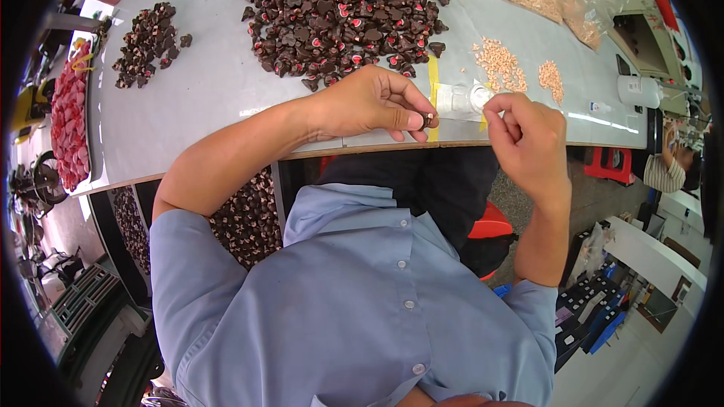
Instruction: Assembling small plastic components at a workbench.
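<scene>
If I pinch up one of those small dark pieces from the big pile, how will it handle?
Probably light and stiff: the left hand pinches one dark piece between thumb and fingertip without it bending. Likely not a roller, since pieces in the big pile look angular and lie scattered where they fell. Small size may make it fiddly.

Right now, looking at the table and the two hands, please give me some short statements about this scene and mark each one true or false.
1. The left hand pinches a small dark piece between thumb and fingers. True.
2. The big pile of dark pieces lies on the floor. False: it lies on the grey table.
3. The right hand is raised near a small clear container at the table edge. True.
4. The small peach-coloured bits lie to the left of the big dark pile. False: they lie to its right.
5. The person wears a red shirt. False: the shirt is light blue.
</scene>
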`<state>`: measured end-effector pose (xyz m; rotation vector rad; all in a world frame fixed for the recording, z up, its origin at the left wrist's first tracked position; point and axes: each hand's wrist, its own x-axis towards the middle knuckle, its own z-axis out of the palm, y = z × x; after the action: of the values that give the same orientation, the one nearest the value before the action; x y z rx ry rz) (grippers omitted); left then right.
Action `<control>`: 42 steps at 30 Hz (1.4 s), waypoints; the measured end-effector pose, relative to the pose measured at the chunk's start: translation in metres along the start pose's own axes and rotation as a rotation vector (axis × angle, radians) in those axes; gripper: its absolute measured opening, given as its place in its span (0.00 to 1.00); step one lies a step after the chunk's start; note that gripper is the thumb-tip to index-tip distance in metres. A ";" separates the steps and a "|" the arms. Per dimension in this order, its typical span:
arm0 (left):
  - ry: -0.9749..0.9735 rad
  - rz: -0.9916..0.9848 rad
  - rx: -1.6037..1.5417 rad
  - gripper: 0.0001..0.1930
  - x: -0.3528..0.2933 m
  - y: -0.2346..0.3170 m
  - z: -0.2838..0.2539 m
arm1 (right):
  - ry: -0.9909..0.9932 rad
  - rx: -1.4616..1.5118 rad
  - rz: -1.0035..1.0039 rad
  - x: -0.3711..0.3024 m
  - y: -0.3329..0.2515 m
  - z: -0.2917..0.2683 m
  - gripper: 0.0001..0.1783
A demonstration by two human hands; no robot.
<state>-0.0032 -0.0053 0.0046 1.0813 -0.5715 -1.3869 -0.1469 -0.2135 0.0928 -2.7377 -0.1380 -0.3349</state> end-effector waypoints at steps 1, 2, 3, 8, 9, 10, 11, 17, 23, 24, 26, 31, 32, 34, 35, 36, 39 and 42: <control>-0.001 -0.003 0.004 0.11 0.000 0.000 -0.001 | 0.040 0.147 0.056 -0.004 -0.004 0.005 0.08; 0.004 -0.003 0.000 0.12 0.000 -0.002 -0.001 | 0.044 0.150 0.056 -0.006 -0.009 0.011 0.08; 0.002 -0.004 -0.004 0.12 0.001 -0.002 -0.002 | 0.069 0.225 0.050 -0.009 -0.015 0.019 0.08; 0.010 -0.013 0.000 0.12 0.001 -0.001 -0.002 | 0.141 0.290 -0.005 -0.012 -0.022 0.044 0.09; 0.013 -0.014 0.009 0.12 0.001 -0.002 -0.003 | 0.146 0.291 -0.001 -0.012 -0.023 0.046 0.09; 0.011 -0.018 0.013 0.12 0.001 -0.002 -0.003 | 0.152 0.285 -0.008 -0.012 -0.023 0.047 0.09; 0.014 -0.019 0.009 0.12 0.002 -0.004 -0.004 | 0.156 0.279 -0.017 -0.013 -0.023 0.048 0.09; 0.024 -0.023 -0.002 0.12 0.002 -0.003 -0.002 | 0.163 0.291 -0.008 -0.012 -0.022 0.053 0.09; 0.030 -0.023 -0.015 0.12 0.003 -0.003 -0.002 | 0.188 0.219 -0.076 -0.012 -0.022 0.057 0.08; 0.028 -0.021 -0.013 0.12 0.003 -0.003 -0.002 | 0.188 0.221 -0.076 -0.012 -0.021 0.059 0.08; 0.028 -0.021 -0.012 0.12 0.003 -0.005 -0.003 | 0.216 0.088 -0.166 -0.014 -0.020 0.063 0.07; 0.027 -0.026 -0.028 0.12 0.002 -0.003 -0.001 | 0.194 0.431 0.152 -0.016 -0.022 0.049 0.06; 0.036 -0.025 -0.024 0.12 0.002 -0.003 -0.002 | 0.170 0.501 0.231 -0.017 -0.021 0.047 0.06; 0.043 -0.024 -0.019 0.12 0.002 -0.004 -0.002 | 0.150 0.419 0.166 -0.015 -0.025 0.048 0.05; 0.039 -0.020 -0.024 0.12 0.002 -0.004 -0.003 | 0.128 0.339 0.099 -0.014 -0.026 0.048 0.04; 0.035 -0.017 -0.030 0.12 0.002 -0.004 -0.003 | 0.130 0.339 0.100 -0.015 -0.026 0.050 0.04; 0.040 -0.033 -0.018 0.12 0.002 -0.002 -0.001 | 0.136 0.326 0.149 -0.018 -0.027 0.058 0.04; 0.027 -0.032 -0.008 0.12 0.000 0.000 -0.002 | 0.156 0.496 0.298 -0.016 -0.030 0.062 0.06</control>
<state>-0.0019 -0.0047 0.0034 1.1049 -0.5312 -1.3990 -0.1538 -0.1632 0.0433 -2.1913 0.2025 -0.3695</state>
